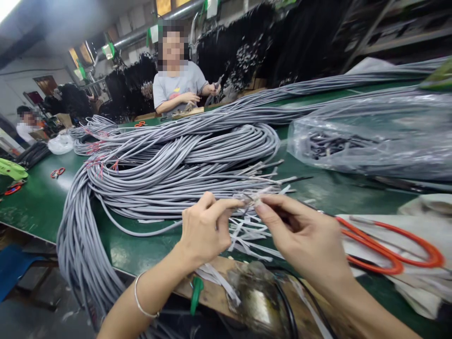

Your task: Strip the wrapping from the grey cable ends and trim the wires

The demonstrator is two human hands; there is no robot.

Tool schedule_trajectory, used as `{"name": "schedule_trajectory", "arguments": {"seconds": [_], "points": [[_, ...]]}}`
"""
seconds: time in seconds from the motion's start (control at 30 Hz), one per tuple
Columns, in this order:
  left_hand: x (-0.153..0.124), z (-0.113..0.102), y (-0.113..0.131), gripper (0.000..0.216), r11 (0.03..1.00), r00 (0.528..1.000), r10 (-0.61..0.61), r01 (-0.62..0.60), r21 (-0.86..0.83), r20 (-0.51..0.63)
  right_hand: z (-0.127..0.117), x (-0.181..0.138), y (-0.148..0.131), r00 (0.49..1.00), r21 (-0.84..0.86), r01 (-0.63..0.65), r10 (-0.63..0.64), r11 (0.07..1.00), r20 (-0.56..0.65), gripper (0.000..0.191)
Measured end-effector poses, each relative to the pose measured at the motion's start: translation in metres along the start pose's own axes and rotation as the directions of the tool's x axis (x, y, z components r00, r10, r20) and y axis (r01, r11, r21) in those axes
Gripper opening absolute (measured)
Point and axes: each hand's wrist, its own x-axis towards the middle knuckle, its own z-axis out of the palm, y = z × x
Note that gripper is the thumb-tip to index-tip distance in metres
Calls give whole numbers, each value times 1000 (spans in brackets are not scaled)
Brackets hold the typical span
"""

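Note:
Close together at the middle of the head view, my left hand [206, 228] and my right hand [305, 230] pinch a frayed cable end [250, 197] between thumb and fingers. Its pale, stringy strands are blurred, and how each fingertip grips it is partly hidden. Just behind the fingers, many grey cables [183, 155] lie in long looped bundles, with loose ends pointing toward my right hand. White filler strips [249, 233] hang and lie below the fingertips. A bracelet circles my left wrist.
Large orange-handled scissors [391, 245] lie at the right on pale cloth. Behind them sits a clear plastic bag [374, 136] with dark parts. A wooden board with a metal fixture [259, 296] is at the front. Across the green table [38, 202] a co-worker [180, 89] handles something.

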Motion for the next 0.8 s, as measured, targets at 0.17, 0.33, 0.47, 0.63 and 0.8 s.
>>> {"name": "schedule_trajectory", "arguments": {"seconds": [0.17,0.33,0.47,0.63,0.8], "points": [[1,-3,3,32,998,981,-53,43,56,186,2,-3,9,988,-183,155,-157,971,4,13],[4,-3,3,30,995,964,-90,75,69,251,2,-4,13,961,-307,265,-277,914,5,12],[6,0,1,27,995,961,-104,99,33,257,0,-6,10,898,-416,402,-439,816,7,12],[7,1,0,27,983,949,-182,169,74,256,0,-9,7,831,-394,533,-550,748,80,13],[5,-1,3,28,999,940,-30,19,37,340,-1,-1,5,883,-419,426,-470,802,-2,16]]}}
